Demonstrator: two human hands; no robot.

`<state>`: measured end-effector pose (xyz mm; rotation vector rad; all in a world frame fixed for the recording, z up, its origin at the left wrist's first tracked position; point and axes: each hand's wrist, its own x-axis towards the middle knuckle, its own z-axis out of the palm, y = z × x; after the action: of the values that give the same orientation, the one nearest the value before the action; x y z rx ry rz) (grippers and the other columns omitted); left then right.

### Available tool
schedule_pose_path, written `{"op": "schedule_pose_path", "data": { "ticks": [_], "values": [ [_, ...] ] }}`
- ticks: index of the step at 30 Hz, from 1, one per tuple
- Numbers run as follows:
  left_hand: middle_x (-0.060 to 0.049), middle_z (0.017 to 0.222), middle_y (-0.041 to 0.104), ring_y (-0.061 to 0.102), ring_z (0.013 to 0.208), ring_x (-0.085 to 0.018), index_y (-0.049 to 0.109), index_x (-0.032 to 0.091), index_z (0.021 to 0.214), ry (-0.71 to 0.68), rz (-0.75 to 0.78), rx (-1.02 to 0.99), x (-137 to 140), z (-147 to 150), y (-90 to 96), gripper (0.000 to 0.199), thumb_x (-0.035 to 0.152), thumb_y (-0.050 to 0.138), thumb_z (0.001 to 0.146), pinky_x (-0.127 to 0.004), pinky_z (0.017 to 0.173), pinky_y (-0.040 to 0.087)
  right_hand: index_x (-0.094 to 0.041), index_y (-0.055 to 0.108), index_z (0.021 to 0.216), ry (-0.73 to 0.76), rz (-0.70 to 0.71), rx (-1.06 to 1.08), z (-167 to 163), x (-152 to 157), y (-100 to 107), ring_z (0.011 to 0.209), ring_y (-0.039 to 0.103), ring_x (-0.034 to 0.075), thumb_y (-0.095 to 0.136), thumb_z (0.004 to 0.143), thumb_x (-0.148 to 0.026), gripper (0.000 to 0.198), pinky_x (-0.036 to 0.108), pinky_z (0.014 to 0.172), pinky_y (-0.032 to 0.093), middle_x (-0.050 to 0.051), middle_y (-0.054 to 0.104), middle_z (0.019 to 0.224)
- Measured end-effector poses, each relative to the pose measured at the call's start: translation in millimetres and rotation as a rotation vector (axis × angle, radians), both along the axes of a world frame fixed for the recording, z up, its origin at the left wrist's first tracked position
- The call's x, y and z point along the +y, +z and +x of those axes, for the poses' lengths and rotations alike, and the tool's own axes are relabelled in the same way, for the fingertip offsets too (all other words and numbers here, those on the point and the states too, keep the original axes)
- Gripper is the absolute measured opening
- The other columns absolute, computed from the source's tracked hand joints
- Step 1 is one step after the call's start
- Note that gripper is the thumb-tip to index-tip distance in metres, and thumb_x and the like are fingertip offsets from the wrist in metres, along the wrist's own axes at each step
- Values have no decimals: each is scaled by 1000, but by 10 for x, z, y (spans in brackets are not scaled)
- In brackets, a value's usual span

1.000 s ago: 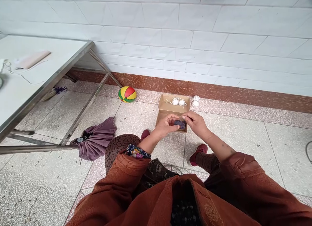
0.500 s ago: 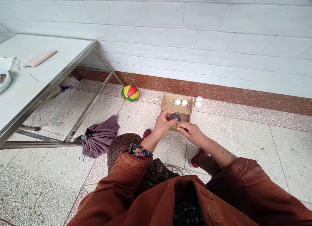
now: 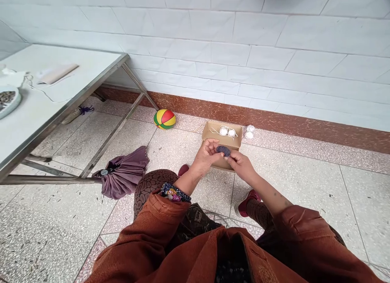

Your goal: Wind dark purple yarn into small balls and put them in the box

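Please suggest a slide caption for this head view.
Both hands, left and right, hold a small dark pad above an open cardboard box.

Dark bundle (image 3: 223,150) half covered by fingers of left hand (image 3: 206,156) and right hand (image 3: 241,165); too small to tell what it is made of. Near wall of cardboard box (image 3: 214,129) hidden behind both hands. Bowl (image 3: 8,101) on table (image 3: 61,96) cut off at left edge, contents blurred. Shoes (image 3: 247,197) partly hidden behind knees. Small white things (image 3: 227,131) in box too small to identify.
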<state>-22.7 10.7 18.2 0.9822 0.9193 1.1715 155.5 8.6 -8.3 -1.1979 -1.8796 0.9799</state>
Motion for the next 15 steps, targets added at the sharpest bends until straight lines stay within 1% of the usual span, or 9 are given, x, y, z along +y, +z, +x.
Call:
{"op": "schedule_pose_path", "data": {
  "ticks": [3, 5, 7, 10, 12, 15],
  "values": [
    [1, 86, 68, 64, 79, -13, 52, 21, 109, 55, -5, 67, 54, -36, -36, 50, 21, 79, 67, -30, 80, 45, -22, 63, 86, 108, 43, -81, -38, -86, 60, 82, 62, 20, 51, 98, -30, 19, 31, 76, 48, 3, 64, 83],
    [1, 87, 68, 64, 79, -13, 50, 20, 109, 67, -18, 121, 74, -50, -58, 52, 18, 78, 66, -30, 80, 46, -23, 64, 85, 182, 95, -132, -34, -111, 153, 79, 61, 19, 51, 100, -30, 20, 30, 74, 47, 3, 63, 82],
    [1, 87, 67, 64, 77, -14, 50, 20, 109, 64, -21, 190, 75, -50, -72, 55, 14, 78, 62, -30, 78, 46, -23, 66, 89, 221, 145, -140, -4, -102, 257, 78, 60, 18, 52, 100, -31, 19, 30, 73, 47, 3, 63, 83],
    [2, 87, 66, 63, 76, -13, 50, 20, 110, 11, 1, 271, 41, -27, -75, 60, 14, 81, 59, -29, 75, 45, -24, 69, 94, 201, 190, -108, 72, -31, 375, 78, 61, 19, 54, 100, -32, 18, 31, 74, 48, 4, 65, 84],
    [1, 88, 66, 62, 76, -13, 50, 20, 111, -77, 18, 265, 7, -8, -63, 60, 16, 82, 60, -28, 72, 44, -24, 70, 93, 150, 205, -88, 122, 38, 403, 80, 62, 19, 55, 100, -32, 18, 32, 75, 48, 4, 66, 84],
    [0, 92, 67, 63, 79, -12, 50, 21, 113, -244, 46, 185, -36, 5, -32, 58, 17, 81, 65, -26, 71, 44, -24, 70, 91, 49, 191, -51, 159, 130, 364, 83, 62, 21, 56, 98, -31, 17, 33, 77, 49, 4, 67, 85]
  ]
}}
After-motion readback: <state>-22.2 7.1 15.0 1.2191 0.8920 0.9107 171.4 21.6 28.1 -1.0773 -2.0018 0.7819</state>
